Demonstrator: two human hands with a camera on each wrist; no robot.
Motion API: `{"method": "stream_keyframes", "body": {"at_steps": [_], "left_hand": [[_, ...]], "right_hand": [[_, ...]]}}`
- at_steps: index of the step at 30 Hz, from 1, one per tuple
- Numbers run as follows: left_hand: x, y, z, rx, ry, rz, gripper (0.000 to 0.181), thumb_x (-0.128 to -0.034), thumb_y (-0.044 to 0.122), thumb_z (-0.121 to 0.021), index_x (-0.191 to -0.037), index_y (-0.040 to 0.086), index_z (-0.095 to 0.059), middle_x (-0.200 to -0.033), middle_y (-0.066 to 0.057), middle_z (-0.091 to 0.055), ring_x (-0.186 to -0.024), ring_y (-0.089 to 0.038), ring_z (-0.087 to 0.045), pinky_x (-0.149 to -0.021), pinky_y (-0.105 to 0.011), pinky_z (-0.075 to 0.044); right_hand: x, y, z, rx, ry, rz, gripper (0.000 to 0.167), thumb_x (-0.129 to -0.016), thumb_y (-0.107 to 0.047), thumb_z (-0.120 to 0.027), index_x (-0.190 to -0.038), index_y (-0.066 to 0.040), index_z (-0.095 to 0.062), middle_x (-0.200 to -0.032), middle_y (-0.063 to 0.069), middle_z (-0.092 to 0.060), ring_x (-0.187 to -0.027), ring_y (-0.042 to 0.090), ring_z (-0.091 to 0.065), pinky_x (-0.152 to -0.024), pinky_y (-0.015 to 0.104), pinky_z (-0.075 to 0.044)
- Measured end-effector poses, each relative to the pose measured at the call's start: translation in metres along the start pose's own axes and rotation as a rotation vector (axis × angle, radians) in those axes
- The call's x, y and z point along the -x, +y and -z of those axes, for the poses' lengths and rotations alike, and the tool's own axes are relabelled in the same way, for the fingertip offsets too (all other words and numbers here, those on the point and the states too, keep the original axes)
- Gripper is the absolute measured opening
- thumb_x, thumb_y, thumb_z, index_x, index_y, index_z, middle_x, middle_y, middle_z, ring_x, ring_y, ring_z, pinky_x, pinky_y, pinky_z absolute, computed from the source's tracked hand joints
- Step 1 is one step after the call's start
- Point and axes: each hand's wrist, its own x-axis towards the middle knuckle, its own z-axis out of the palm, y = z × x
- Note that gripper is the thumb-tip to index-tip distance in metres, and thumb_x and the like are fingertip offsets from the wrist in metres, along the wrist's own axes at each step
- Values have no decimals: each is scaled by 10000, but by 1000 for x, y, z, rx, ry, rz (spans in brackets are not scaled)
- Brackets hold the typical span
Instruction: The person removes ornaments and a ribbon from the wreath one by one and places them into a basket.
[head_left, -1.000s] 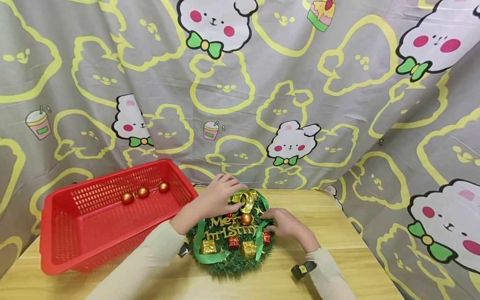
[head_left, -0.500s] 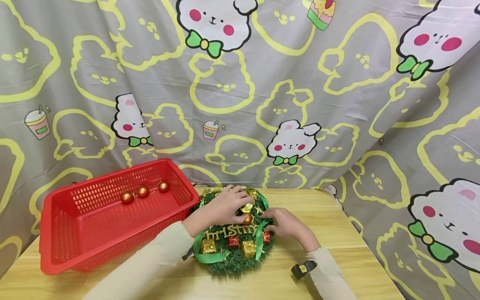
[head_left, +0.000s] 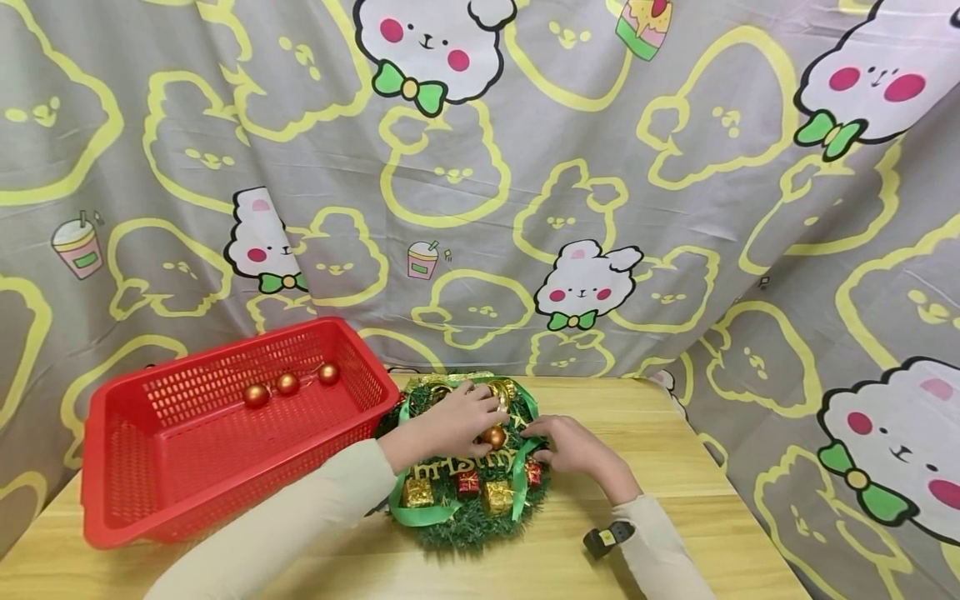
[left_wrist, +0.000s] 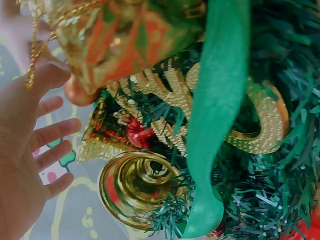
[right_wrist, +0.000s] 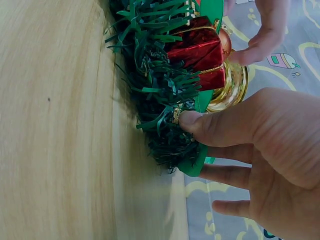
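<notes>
A green tinsel Christmas wreath [head_left: 461, 529] lies on the table, bearing gold lettering [left_wrist: 257, 120], small foil gift boxes [head_left: 417, 492] and a green ribbon [left_wrist: 220, 100]. My left hand [head_left: 457, 421] is over its upper middle, its fingers fairly straight. The left thumb is at a copper-coloured ball [head_left: 493, 437]; whether it touches cannot be made out. Gold bells [left_wrist: 135, 190] sit at the wreath's top, partly behind the left hand in the head view. At the right edge, my right hand [head_left: 573, 450] pinches the wreath's rim, thumb on the tinsel [right_wrist: 170, 125], fingers behind.
A red plastic basket [head_left: 232, 483] stands on the left of the wooden table [head_left: 630, 417], close to the wreath. Inside are three copper-coloured balls [head_left: 287, 383]. A patterned curtain [head_left: 465, 250] hangs behind the table.
My left hand has come down from the bells toward the wreath's middle, past the copper-coloured ball, covering part of the lettering. The right hand has stayed at the right rim.
</notes>
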Motion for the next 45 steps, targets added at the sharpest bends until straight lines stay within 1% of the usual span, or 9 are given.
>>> {"method": "stream_keyframes", "body": {"at_steps": [4,11,15,19,22,32,39,45], "left_hand": [[0,3,-4,-26,-24,-7,434,-904,500,-713,-1272,277,-650,-1197,59,-663,-1118,-174,-568,-1004,-448,-489],[0,6,-9,-57,-37,-14,451,-927,510,-687,-1303,265,-642,-1276,42,-649,-1193,-182,-557,-1065,-479,-475],[0,6,-9,-65,-37,-17,423,-944,505,-672,-1296,272,-646,-1246,54,-654,-1203,-185,-558,-1069,-485,-471],[0,6,-12,-83,-33,-21,404,-949,515,-664,-1278,281,-649,-1211,74,-656,-1179,-174,-556,-1066,-477,-467],[0,6,-12,-95,-43,-19,406,-954,520,-656,-1285,286,-645,-1210,89,-660,-1171,-165,-556,-1077,-472,-463],[-2,7,-13,-102,-75,-12,453,-942,531,-669,-1320,285,-634,-1195,112,-686,-1159,-155,-561,-1096,-468,-455],[-3,7,-14,-102,-74,-14,454,-934,529,-681,-1312,280,-644,-1196,108,-695,-1138,-152,-563,-1088,-465,-460],[-4,8,-14,-102,-48,-27,422,-923,514,-701,-1266,270,-674,-1157,99,-710,-1098,-153,-571,-1056,-457,-478]], "right_hand": [[0,-1,1,5,0,-5,333,-896,-67,-757,-1227,-55,-726,-1297,146,-688,-1251,352,-626,-1047,495,-501],[0,-1,1,6,-1,-7,330,-901,-69,-754,-1229,-56,-726,-1301,150,-686,-1254,353,-624,-1041,496,-504],[1,-1,1,6,1,-17,331,-900,-71,-756,-1229,-63,-728,-1306,153,-682,-1255,356,-623,-1037,504,-504],[1,-2,0,0,-1,-31,332,-899,-72,-757,-1230,-71,-729,-1310,151,-678,-1251,355,-624,-1029,509,-506],[0,-1,-1,0,-1,-35,330,-902,-78,-756,-1230,-75,-730,-1309,146,-679,-1251,352,-624,-1033,507,-505],[1,-1,0,16,0,-16,333,-903,-85,-755,-1234,-70,-725,-1306,152,-680,-1247,360,-625,-1041,507,-501],[1,-1,1,10,-3,-22,337,-902,-87,-756,-1237,-64,-724,-1310,156,-678,-1255,364,-620,-1050,509,-494],[0,-1,0,6,-7,-22,339,-902,-87,-756,-1239,-60,-722,-1310,157,-677,-1252,363,-622,-1047,507,-497]]}}
